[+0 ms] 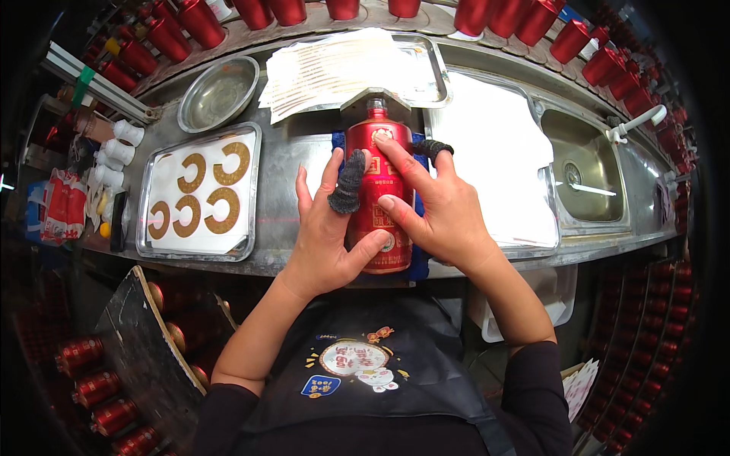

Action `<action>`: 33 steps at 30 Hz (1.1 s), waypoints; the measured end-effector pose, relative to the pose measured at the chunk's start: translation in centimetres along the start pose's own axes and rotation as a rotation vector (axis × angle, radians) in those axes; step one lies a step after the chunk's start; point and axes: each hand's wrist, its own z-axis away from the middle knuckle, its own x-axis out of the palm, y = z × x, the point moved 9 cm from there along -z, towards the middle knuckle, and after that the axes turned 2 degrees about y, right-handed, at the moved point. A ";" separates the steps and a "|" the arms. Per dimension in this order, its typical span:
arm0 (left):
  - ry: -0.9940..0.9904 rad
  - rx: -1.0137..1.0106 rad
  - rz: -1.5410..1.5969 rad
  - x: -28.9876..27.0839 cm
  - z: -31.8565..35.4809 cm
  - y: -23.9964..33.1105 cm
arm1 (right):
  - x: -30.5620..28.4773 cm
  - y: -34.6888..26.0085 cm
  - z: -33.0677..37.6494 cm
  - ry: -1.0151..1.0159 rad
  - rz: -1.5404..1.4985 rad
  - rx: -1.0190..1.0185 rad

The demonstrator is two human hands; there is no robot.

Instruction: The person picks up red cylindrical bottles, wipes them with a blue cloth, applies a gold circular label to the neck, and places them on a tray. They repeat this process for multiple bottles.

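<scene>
A glossy red bottle [365,178] with gold lettering lies neck away from me, on a blue cloth [420,262] at the counter's near edge. From its left side my left hand [323,243] holds it, thumb tip on the lower front and a black-covered finger along the upper side. My right hand [449,209] grips from the right, with the thumb and index finger pressed on the bottle's printed face. Another black cover sits on one of its outer fingers. Whether a label lies under my fingertips is hard to make out.
To the left stands a metal tray [255,205] with several gold, C-shaped labels [224,210] on white paper. Behind it is a steel bowl [217,95]. Label sheets [327,68] lie at the back, white sheets [494,159] at right beside a sink [585,178]. Red bottles [201,23] line the back.
</scene>
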 end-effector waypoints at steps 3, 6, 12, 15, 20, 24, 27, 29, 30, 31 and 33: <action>0.018 0.011 -0.001 -0.2 -0.1 -0.1 | 0.0 -0.2 -0.2 0.044 -0.002 -0.002; 0.027 0.001 0.026 -0.1 -0.1 -0.2 | 0.1 -0.2 0.0 0.064 0.010 0.002; 0.068 -0.003 0.070 -0.8 -0.4 -0.1 | -0.7 0.2 0.2 0.145 -0.094 0.016; 0.087 0.019 0.056 -1.1 -1.2 -0.2 | -1.2 0.5 0.1 0.195 -0.117 0.006; 0.033 0.020 -0.031 -0.5 -2.1 -0.3 | -0.4 -0.2 0.6 0.125 -0.043 -0.046; 0.062 0.022 -0.025 -0.5 -2.1 -0.4 | -0.3 -0.2 0.7 0.138 -0.082 0.013; 0.092 0.029 0.001 -0.5 -2.1 -0.4 | -0.5 0.1 0.6 0.138 -0.102 0.015; 0.068 0.037 0.006 -0.3 -2.1 -0.3 | -0.5 0.0 0.4 0.136 -0.077 -0.017; 0.062 0.033 -0.011 -0.3 -2.2 -0.3 | -0.3 0.0 0.3 0.111 -0.066 -0.019; 0.056 0.029 -0.029 -0.3 -2.2 -0.3 | -0.3 0.1 0.3 0.114 -0.060 -0.011; 0.050 0.025 -0.049 -0.4 -2.3 -0.3 | -0.2 0.1 0.1 0.121 -0.046 0.001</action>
